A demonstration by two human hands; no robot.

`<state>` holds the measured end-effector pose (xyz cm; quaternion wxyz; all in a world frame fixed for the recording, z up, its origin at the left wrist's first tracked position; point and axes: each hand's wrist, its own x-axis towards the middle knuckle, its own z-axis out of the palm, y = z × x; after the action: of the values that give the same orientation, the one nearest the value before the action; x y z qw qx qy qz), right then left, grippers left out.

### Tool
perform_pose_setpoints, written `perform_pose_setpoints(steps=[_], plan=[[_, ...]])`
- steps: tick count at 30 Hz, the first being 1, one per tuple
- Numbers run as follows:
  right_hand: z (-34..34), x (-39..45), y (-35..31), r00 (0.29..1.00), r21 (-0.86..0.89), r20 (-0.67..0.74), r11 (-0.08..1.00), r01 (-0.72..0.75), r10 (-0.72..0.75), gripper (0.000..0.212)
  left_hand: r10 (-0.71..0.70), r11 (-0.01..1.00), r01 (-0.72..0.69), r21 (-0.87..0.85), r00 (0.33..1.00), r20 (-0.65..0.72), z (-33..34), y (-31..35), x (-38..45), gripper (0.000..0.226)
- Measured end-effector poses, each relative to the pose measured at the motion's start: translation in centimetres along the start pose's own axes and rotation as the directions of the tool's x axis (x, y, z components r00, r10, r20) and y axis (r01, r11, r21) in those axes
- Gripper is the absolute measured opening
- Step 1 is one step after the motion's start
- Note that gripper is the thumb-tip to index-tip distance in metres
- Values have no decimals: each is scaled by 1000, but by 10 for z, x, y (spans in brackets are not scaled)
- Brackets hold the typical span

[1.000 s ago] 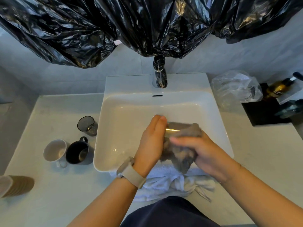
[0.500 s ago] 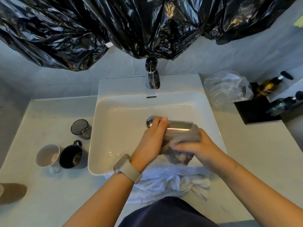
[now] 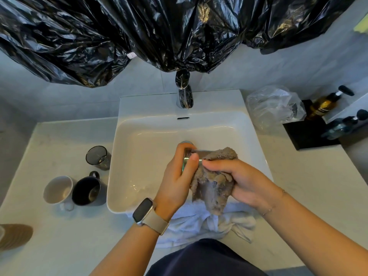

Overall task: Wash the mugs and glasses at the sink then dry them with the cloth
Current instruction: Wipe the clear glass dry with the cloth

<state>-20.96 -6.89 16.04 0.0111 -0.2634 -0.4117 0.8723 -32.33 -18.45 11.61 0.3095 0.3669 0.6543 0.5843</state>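
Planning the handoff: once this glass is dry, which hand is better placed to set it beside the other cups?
Left. The left hand already holds the glass, and the cups stand on its side. The right hand grips the cloth.

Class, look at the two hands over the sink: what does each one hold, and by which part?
The left hand grips a glass round its side. The right hand holds a bunched brown cloth against the glass's other end.
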Motion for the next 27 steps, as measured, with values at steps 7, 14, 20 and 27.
perform_pose_setpoints(steps=[7,14,20,27], plan=[[4,-5,28,886,-761,139,525,381,-442,16,-501,763,546,-345,838,218,-7,19,16,53],[-2,10,10,996,278,81,959,-60,39,43,45,992,-26,125,988,-148,1,1,-1,33],[-4,0,13,911,-758,132,553,347,-391,12,-380,833,433,-345,900,214,-10,23,14,52],[5,5,8,986,-289,-6,944,159,-168,25,-337,903,297,-311,938,-84,7,16,10,47]])
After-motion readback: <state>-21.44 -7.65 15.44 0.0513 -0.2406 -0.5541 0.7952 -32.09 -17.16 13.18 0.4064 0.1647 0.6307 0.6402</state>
